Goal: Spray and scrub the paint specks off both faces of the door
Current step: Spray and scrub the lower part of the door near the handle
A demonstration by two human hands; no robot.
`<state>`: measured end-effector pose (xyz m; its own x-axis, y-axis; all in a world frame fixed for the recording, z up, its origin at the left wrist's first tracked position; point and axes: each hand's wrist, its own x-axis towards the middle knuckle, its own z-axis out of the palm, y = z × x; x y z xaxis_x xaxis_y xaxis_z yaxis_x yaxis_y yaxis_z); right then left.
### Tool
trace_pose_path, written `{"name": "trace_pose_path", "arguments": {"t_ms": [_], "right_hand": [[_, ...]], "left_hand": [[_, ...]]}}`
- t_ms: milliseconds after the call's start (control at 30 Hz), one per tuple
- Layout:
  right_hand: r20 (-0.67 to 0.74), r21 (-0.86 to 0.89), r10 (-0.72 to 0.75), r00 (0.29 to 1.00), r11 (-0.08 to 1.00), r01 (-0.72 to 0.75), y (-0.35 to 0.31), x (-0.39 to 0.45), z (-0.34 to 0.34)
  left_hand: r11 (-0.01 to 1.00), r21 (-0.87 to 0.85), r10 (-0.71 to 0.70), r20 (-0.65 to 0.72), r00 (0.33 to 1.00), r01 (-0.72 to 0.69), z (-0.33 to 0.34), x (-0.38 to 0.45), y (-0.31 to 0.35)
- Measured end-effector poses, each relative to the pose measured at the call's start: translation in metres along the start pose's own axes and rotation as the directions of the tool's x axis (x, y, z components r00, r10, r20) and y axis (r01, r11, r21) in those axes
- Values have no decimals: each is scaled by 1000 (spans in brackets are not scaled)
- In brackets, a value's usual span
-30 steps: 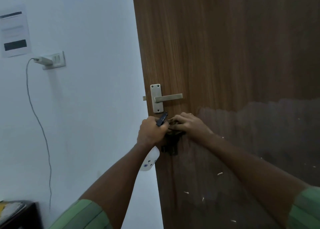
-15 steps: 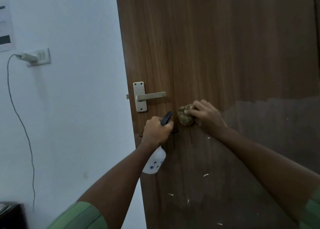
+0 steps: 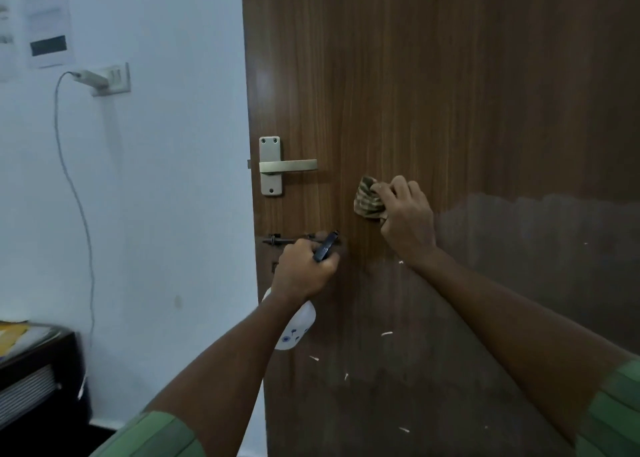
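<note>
Against the brown door (image 3: 433, 76), right of the lever handle (image 3: 287, 166), the right hand (image 3: 407, 221) presses a bunched cloth (image 3: 367, 198) under its fingertips. Below and left, the left hand (image 3: 304, 273) grips a white spray bottle (image 3: 294, 328), nozzle seemingly toward the door. White specks (image 3: 387, 333) dot the wood below both hands.

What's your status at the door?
Left hand holds spray bottle. Right hand presses scrub pad on door. White specks remain below.

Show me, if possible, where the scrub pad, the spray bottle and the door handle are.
scrub pad (image 3: 367, 198): head view, on its striped face left of the fingers.
spray bottle (image 3: 294, 328): head view, on its white body below the left hand.
door handle (image 3: 291, 166): head view, on the lever.
</note>
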<state>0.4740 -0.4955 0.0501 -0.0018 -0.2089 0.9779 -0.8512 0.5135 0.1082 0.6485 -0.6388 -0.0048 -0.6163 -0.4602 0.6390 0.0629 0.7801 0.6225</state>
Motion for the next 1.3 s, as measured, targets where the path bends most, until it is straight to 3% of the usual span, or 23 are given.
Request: {"name": "trace_pose_path", "arguments": {"t_ms": [167,333,433,567,833,967,1100,1133,1233,1300], "right_hand": [[-5,75,78,997,994,-77,-9,-10,9],[32,166,11,999,986,-16,-23,-6,16],[34,178,-160,987,972,151,-40,-13,16],[44,176,-304,952,940,292,-78,-48,25],[15,51,-355,935,934,354,-120,-65,61],[56,70,-259,964,964,255,-134,-103,83],[173,111,-402,899,915,388,-141,-133,78],[163,111,-386,908,922,372,-141,-126,75],[10,103,-113,994,988,111,-142,-89,73],[5,84,-108,994,991,107,-144,-83,78]], "left_hand": [[989,68,-125,-89,988,132,-4,-23,-25],[975,69,-200,-160,967,213,-16,-38,-42],[978,65,-184,-175,967,197,-25,-46,-46],[960,189,-176,-160,971,206,-32,-54,-53],[968,232,-85,-60,995,96,-54,-40,-85],[983,179,-34,-30,999,39,-59,-35,-110],[994,107,14,-32,999,-10,-71,-25,-117],[996,88,34,-38,999,-31,-73,-22,-117],[995,53,89,-39,995,-87,-76,-12,-114],[993,48,106,-34,994,-104,-77,-8,-114]]}}
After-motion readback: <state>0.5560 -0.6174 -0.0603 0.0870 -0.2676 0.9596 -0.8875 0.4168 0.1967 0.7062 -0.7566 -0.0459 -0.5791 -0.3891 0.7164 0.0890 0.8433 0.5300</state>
